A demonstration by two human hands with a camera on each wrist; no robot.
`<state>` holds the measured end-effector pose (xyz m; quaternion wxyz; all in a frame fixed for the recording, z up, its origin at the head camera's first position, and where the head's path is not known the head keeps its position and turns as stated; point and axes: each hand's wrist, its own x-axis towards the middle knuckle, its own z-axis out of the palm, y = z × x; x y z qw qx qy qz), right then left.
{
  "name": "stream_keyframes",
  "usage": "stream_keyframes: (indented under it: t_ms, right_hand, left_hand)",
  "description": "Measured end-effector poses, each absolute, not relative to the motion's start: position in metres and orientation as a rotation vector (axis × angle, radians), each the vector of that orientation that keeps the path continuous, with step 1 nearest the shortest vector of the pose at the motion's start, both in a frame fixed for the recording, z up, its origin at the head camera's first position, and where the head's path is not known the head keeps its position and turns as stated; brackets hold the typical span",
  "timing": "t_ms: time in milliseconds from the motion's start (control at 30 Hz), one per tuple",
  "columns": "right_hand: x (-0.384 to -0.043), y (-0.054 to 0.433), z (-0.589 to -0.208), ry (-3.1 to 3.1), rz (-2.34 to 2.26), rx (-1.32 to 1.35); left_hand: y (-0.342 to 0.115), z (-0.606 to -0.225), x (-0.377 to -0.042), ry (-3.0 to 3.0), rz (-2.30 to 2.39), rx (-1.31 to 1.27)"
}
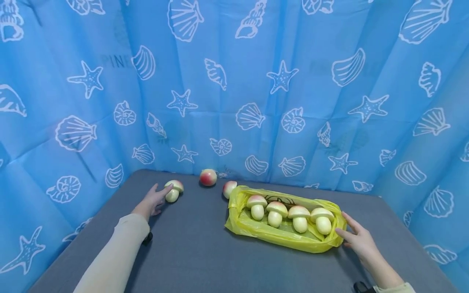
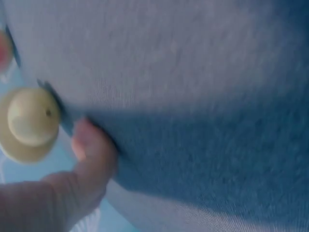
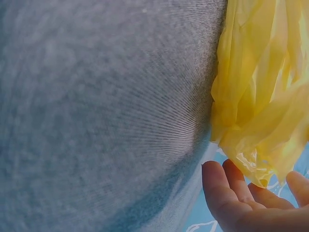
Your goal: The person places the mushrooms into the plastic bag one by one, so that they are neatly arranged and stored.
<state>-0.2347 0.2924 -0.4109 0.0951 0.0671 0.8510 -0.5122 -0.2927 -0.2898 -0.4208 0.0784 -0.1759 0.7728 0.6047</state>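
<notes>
My left hand reaches over the left of the table with its fingers extended, right beside a cream toy mushroom with a pink-tinged cap. In the left wrist view that mushroom stands a little apart from the thumb. On the right, my right hand has loosely spread fingers at the end of a yellow plastic bag. Several mushrooms like it lie in a row inside the bag's open top, one being a mushroom. Firm contact with the bag cannot be made out in the right wrist view.
A red and cream mushroom lies near the table's back edge. Another mushroom sits against the bag's left end. Beneath everything is a dark grey tabletop, and a blue curtain with white shells hangs behind it.
</notes>
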Motion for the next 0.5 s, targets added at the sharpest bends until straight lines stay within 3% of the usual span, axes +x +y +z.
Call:
stream_keyframes:
  t_ms: [500]
  right_hand:
    - [-0.234,0.289,-0.410,2.532,-1.514,0.212]
  left_hand:
    - [-0.289,-0.423,-0.307,2.408,1.618,-0.493]
